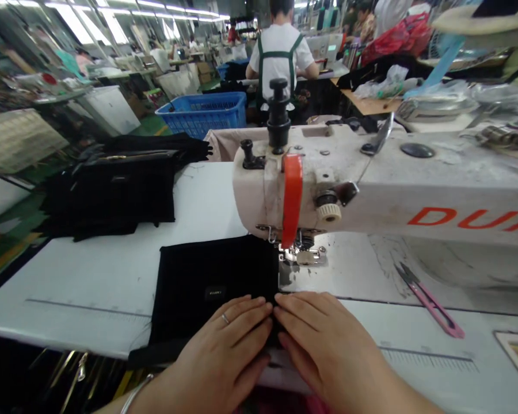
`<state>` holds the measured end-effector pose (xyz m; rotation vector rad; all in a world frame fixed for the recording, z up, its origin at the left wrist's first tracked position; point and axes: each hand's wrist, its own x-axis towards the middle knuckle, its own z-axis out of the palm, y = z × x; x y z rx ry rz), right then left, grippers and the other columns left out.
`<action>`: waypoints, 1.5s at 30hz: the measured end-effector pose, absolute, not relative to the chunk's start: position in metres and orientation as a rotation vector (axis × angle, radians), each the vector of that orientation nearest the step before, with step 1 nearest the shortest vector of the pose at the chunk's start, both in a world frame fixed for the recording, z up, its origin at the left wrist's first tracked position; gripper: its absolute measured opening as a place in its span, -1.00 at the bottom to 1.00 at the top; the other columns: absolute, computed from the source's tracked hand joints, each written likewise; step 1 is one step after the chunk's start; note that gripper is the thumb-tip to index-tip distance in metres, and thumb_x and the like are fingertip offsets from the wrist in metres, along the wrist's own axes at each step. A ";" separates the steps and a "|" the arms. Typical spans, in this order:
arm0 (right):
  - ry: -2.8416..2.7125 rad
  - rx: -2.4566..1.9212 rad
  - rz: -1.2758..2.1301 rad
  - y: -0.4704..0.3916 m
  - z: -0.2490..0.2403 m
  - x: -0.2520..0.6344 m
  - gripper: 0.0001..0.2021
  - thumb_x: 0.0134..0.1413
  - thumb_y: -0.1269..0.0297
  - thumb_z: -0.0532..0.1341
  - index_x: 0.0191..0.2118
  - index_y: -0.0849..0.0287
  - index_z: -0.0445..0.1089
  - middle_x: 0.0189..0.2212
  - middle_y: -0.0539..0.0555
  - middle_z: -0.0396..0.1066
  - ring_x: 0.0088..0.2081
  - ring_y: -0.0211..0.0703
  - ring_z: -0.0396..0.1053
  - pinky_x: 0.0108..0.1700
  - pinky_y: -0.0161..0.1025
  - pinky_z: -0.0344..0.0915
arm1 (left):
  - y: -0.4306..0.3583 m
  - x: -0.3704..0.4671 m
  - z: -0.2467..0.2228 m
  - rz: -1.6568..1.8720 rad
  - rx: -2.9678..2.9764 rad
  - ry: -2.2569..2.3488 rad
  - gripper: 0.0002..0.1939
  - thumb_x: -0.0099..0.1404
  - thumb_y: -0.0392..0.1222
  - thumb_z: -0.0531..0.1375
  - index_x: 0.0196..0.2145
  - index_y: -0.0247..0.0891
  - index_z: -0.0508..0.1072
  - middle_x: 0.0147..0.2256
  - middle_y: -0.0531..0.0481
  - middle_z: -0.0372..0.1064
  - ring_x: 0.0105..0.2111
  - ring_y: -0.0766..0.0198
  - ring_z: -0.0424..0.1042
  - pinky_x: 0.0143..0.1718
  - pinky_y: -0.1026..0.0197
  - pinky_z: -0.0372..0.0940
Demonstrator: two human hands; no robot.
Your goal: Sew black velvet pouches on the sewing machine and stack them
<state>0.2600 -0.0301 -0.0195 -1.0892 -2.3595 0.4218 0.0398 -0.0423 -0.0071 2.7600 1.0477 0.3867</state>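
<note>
A black fabric piece [185, 270] with a small label [214, 293] lies on the sewing machine table, its right edge by the presser foot [304, 256]. On its lower right part rests my left hand [237, 345], fingers close together and bent over the fabric, thumb tucked low. My right hand [323, 339] meets it fingertip to fingertip at the fabric's right edge, its fingers also pressed together on that edge. The fabric beneath the fingers is hidden. A ring and a bracelet show on the left hand and wrist.
The white sewing machine [371, 172] spans the right side. Pink thread snips [435, 307] lie right of my hands. Stacked black pieces [121, 190] sit at the table's left. Beyond stand a blue basket [207, 109] and a person [280, 57] seen from behind.
</note>
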 end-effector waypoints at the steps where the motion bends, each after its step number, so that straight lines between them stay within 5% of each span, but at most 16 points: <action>1: -2.373 -1.086 0.415 -0.027 -0.019 0.260 -0.73 0.29 0.37 0.10 0.04 0.18 0.39 0.01 0.07 0.45 -0.04 0.00 0.36 0.01 0.02 0.34 | -0.039 0.040 -0.007 0.396 2.756 1.051 -0.62 0.34 -0.30 0.14 0.11 -0.36 0.38 0.11 -0.17 0.37 0.15 0.05 0.31 0.19 -0.07 0.31; 10: -2.469 -1.082 0.441 0.004 -0.009 0.260 -0.81 0.27 0.40 0.12 -0.08 0.18 0.44 -0.06 0.11 0.46 -0.07 0.00 0.38 0.01 0.03 0.37 | 0.001 0.040 -0.010 0.469 2.676 1.007 -0.61 0.34 -0.26 0.15 0.11 -0.30 0.37 0.09 -0.15 0.38 0.14 0.10 0.33 0.23 -0.02 0.25; 30: -2.427 -1.326 0.288 0.035 -0.025 0.260 -0.71 0.25 0.34 0.14 0.06 0.15 0.39 -0.16 0.18 0.48 -0.14 0.08 0.43 -0.14 0.01 0.41 | 0.068 0.035 -0.023 0.495 2.741 0.945 -0.64 0.36 -0.18 0.17 0.09 -0.27 0.40 0.09 -0.15 0.39 0.12 0.09 0.35 0.18 -0.03 0.26; 36: -2.235 -1.219 0.165 0.037 -0.024 0.274 -0.81 0.27 0.39 0.11 -0.10 0.20 0.44 -0.18 0.19 0.44 -0.12 0.02 0.34 -0.11 -0.07 0.33 | 0.096 0.006 -0.023 0.552 2.687 0.754 -0.72 0.42 -0.18 0.15 0.05 -0.16 0.47 0.06 -0.10 0.43 0.08 0.15 0.39 0.14 0.02 0.31; 41: -2.352 -1.371 0.009 0.041 -0.024 0.280 -0.74 0.25 0.30 0.16 -0.49 0.16 0.37 -0.51 0.08 0.35 -0.33 -0.02 0.29 -0.22 -0.08 0.22 | 0.086 0.011 -0.024 0.692 2.622 0.805 -0.80 0.42 -0.26 0.14 -0.07 -0.19 0.53 -0.09 -0.06 0.51 -0.07 0.24 0.48 0.03 0.11 0.39; 45: -2.309 -1.268 0.164 0.039 -0.027 0.279 -0.84 0.20 0.27 0.23 -0.40 0.16 0.40 -0.44 0.08 0.39 -0.29 -0.04 0.30 -0.21 -0.11 0.22 | 0.063 0.033 -0.022 0.788 2.573 0.956 -0.85 0.38 -0.32 0.16 -0.16 -0.24 0.54 -0.16 -0.03 0.54 -0.13 0.25 0.49 -0.03 0.15 0.41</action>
